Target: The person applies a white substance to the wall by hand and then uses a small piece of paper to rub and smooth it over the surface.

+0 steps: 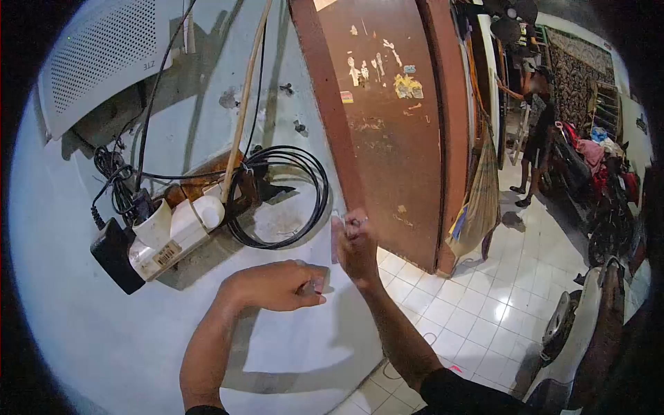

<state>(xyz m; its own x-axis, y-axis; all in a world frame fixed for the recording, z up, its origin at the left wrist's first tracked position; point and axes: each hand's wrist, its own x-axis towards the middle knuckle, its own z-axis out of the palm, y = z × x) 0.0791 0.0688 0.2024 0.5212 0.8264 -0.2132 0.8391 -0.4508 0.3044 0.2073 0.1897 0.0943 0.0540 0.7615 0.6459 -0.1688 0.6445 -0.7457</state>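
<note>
My left hand (pixel 277 285) is curled into a loose fist in front of the pale blue wall (pixel 83 325), thumb pressed to the fingertips; whether anything is pinched there is too small to tell. Just to its right and a little higher, my right hand (pixel 357 243) is raised with the fingers closed around a small pale translucent piece (pixel 335 238) that shows along the hand's left side. The two hands are close but apart. Both are nearest to the coiled black cable (pixel 312 181) on the wall.
A white power strip (pixel 173 238) with a black adapter (pixel 114 254) and plugs hangs left of the coil. Above it are a white router (pixel 97 48) and a wooden stick (pixel 243 104). A brown door (pixel 387 124) stands right; beyond are white floor tiles (pixel 477 311), motorbikes (pixel 609 200) and a person (pixel 536 131).
</note>
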